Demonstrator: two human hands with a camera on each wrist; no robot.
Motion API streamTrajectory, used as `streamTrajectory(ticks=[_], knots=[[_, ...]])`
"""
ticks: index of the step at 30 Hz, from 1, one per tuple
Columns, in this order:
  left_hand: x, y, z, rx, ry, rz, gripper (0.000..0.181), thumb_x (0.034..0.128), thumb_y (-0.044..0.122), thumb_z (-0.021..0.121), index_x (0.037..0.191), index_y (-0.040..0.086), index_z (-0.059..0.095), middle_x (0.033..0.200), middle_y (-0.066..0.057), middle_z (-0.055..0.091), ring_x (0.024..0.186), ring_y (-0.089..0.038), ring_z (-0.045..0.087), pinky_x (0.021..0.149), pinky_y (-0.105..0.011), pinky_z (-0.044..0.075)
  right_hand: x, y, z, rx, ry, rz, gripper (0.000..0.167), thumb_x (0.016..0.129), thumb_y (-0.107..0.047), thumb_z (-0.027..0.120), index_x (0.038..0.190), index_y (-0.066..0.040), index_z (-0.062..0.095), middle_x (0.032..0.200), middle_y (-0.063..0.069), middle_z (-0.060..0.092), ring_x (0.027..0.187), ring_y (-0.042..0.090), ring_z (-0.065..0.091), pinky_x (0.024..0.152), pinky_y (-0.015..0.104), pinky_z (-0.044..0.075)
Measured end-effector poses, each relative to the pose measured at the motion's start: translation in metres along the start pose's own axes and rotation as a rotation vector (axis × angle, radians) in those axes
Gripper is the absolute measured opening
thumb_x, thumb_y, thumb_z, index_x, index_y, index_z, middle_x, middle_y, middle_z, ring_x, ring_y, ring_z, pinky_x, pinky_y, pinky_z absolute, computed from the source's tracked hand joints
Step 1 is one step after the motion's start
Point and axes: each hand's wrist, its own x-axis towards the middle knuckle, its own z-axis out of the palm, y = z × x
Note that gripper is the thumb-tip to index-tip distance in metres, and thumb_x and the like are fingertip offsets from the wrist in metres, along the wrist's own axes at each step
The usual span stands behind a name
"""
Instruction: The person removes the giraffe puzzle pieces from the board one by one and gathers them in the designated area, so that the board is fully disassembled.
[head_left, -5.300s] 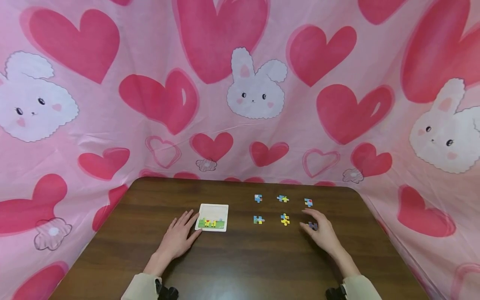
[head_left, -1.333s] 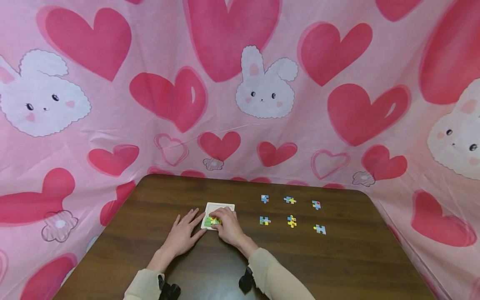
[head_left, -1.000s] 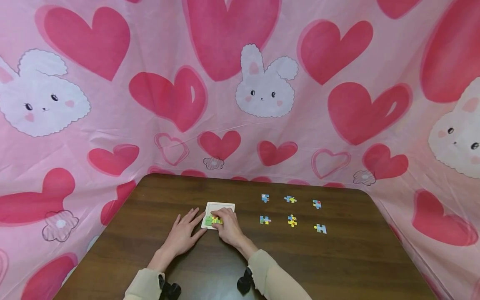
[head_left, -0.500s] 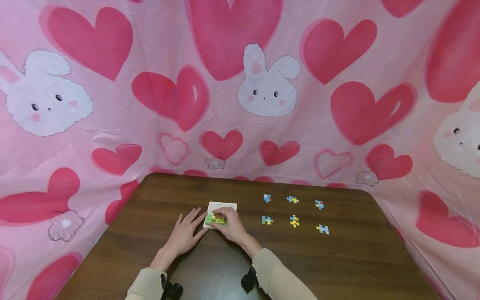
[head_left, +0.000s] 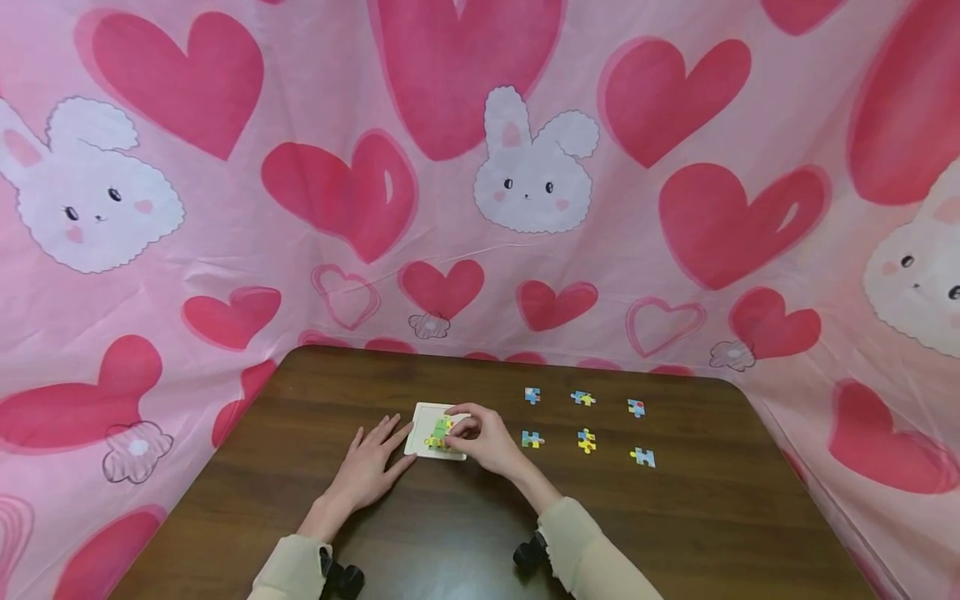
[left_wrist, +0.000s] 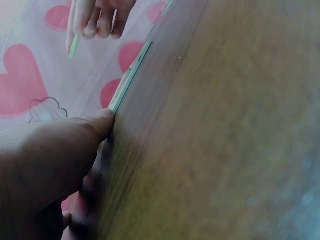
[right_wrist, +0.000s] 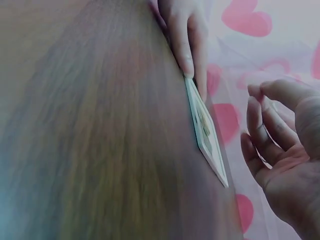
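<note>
A white square puzzle tray point(head_left: 422, 417) lies on the dark wooden table. My left hand point(head_left: 365, 472) lies spread beside it, forefinger and thumb touching its left edge; the left wrist view shows the thumb point(left_wrist: 102, 122) against that edge. Over the tray, my right hand point(head_left: 491, 442) pinches a green-and-yellow jigsaw piece point(head_left: 442, 429) between thumb and forefinger. Seen from the left wrist, a thin green edge of the jigsaw piece point(left_wrist: 74, 47) hangs below the right fingertips, above the tray. Something yellowish point(right_wrist: 205, 125) shows inside the tray in the right wrist view; its outline is unclear.
Loose jigsaw pieces lie in two rows to the right, among them a blue-and-yellow one point(head_left: 582, 398), a yellow one point(head_left: 587, 441) and a light blue one point(head_left: 642, 457). A pink cloth point(head_left: 442, 208) with hearts and rabbits hangs behind the table point(head_left: 465, 533).
My right hand came from the right-hand pieces to the tray, and pressed low over its green strip. Now it has risen slightly rightward, lifting a green-and-yellow piece. My left hand stayed put.
</note>
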Motion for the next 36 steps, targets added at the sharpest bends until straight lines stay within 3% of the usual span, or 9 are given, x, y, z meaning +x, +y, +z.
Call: streamTrajectory(ticks=[8, 15, 22, 26, 30, 36], knots=[[-0.002, 0.001, -0.001, -0.008, -0.004, 0.001, 0.066, 0.107, 0.04, 0.07, 0.164, 0.013, 0.053, 0.174, -0.021, 0.044, 0.165, -0.045, 0.036, 0.132, -0.078, 0.02, -0.022, 0.002, -0.024, 0.04, 0.015, 0.033, 0.039, 0.097, -0.001, 0.08, 0.132, 0.01, 0.068, 0.097, 0.031, 0.081, 0.084, -0.002, 0.071, 0.079, 0.017, 0.051], [-0.002, 0.001, -0.002, 0.0, 0.001, 0.002, 0.065, 0.1075, 0.04, 0.07, 0.165, 0.013, 0.052, 0.174, -0.021, 0.044, 0.166, -0.045, 0.036, 0.132, -0.078, 0.02, -0.043, 0.0, -0.051, 0.051, 0.028, 0.052, 0.041, 0.098, -0.002, 0.079, 0.135, 0.011, 0.067, 0.101, 0.03, 0.081, 0.089, 0.027, 0.083, 0.081, 0.017, 0.054], [-0.002, 0.0, -0.001, 0.005, 0.0, 0.004, 0.066, 0.1077, 0.041, 0.069, 0.165, 0.013, 0.052, 0.174, -0.021, 0.044, 0.166, -0.045, 0.035, 0.132, -0.078, 0.02, -0.064, 0.006, -0.071, -0.006, 0.044, 0.058, 0.037, 0.098, -0.004, 0.081, 0.131, 0.008, 0.071, 0.105, 0.027, 0.082, 0.088, 0.0, 0.072, 0.08, 0.018, 0.055], [-0.003, 0.0, -0.001, 0.009, -0.001, 0.003, 0.066, 0.1077, 0.041, 0.069, 0.165, 0.014, 0.052, 0.174, -0.021, 0.044, 0.166, -0.045, 0.036, 0.132, -0.078, 0.021, -0.079, 0.011, -0.077, -0.035, 0.035, 0.041, 0.034, 0.098, -0.005, 0.081, 0.128, 0.008, 0.073, 0.11, 0.027, 0.08, 0.092, 0.0, 0.071, 0.084, 0.02, 0.059], [-0.003, 0.001, -0.001, 0.0, -0.007, 0.005, 0.066, 0.1076, 0.041, 0.069, 0.165, 0.014, 0.052, 0.174, -0.021, 0.044, 0.166, -0.045, 0.036, 0.131, -0.079, 0.021, -0.095, 0.015, -0.082, -0.084, 0.021, 0.013, 0.035, 0.097, -0.007, 0.083, 0.128, 0.006, 0.074, 0.119, 0.026, 0.079, 0.102, 0.007, 0.076, 0.092, 0.023, 0.062], [-0.002, 0.002, -0.001, -0.001, -0.008, 0.004, 0.067, 0.1074, 0.042, 0.069, 0.165, 0.014, 0.051, 0.175, -0.021, 0.043, 0.166, -0.045, 0.034, 0.132, -0.078, 0.02, -0.115, 0.021, -0.085, -0.254, 0.041, -0.047, 0.036, 0.096, -0.016, 0.087, 0.128, -0.003, 0.079, 0.131, 0.015, 0.08, 0.125, 0.028, 0.073, 0.11, 0.024, 0.055]])
